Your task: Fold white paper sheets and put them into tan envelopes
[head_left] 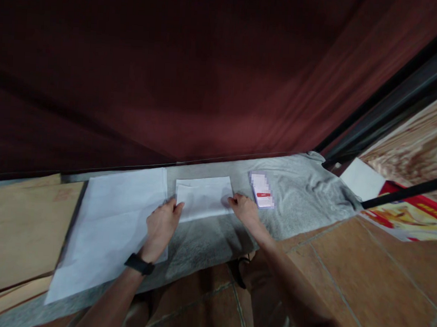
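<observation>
A folded sheet of white paper point(204, 198) lies on a grey cloth in front of me, its upper layer slightly short of the far edge. My left hand point(163, 225), with a dark band on the wrist, has its fingers curled and thumb at the paper's left edge. At the right edge, my right hand point(246, 211) pinches the paper between thumb and fingers. Left of it, a stack of larger white sheets point(116, 226) is partly covered by my left hand and forearm. A phone point(263, 195) with a lit, blurred screen rests just beyond my right hand.
Brown paper envelopes point(24, 231) lie at the far left of the grey cloth point(305, 187). A dark red curtain point(208, 85) hangs along the back. On the right are black bars point(407, 193) and a red-and-yellow printed sheet point(413, 220) above the tiled floor point(330, 272).
</observation>
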`<state>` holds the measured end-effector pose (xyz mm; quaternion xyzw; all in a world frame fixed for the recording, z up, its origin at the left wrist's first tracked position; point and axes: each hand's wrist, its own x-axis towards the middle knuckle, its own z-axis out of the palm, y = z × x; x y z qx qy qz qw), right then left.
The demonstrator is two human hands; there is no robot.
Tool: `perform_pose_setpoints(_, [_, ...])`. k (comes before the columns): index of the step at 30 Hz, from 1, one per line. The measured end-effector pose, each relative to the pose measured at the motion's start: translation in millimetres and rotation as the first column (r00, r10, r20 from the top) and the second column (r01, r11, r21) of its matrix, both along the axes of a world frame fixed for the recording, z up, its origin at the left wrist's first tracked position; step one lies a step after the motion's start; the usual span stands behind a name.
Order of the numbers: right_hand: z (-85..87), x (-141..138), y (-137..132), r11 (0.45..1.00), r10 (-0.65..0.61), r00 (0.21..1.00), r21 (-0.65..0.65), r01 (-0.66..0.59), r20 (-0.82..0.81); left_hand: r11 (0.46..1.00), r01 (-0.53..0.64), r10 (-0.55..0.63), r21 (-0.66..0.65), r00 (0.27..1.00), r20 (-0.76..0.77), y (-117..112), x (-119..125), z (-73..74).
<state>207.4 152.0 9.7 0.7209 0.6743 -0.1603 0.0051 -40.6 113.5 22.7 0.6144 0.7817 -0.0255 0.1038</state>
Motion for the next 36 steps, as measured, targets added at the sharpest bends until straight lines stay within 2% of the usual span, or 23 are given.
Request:
perform_pose_setpoints(11, [0.7, -4, 2, 1.0, -0.016, 0.999, 0.019, 0.016, 0.038, 0.999, -0.007, 0.007, 0.054, 1.0, -0.007, 4, 1, -5.7])
perform_pose_setpoints(16, [2.6, -6, 3, 1.0, -0.02, 0.998, 0.017, 0.019, 0.062, 0.999, -0.018, 0.018, 0.04, 1.0, 0.0, 6, 2, -5.0])
perform_pose_setpoints(27, [2.1, -13, 6, 0.996, -0.06, 0.992, 0.076, 0.052, 0.112, 0.994, -0.042, 0.044, 0.097, 0.999, -0.014, 13, 2, -14.4])
perform_pose_setpoints(36, [-3.2, -15, 8, 0.986, -0.061, 0.993, 0.158, 0.045, 0.099, 0.989, -0.057, 0.059, 0.135, 0.998, -0.014, 16, 3, -14.5])
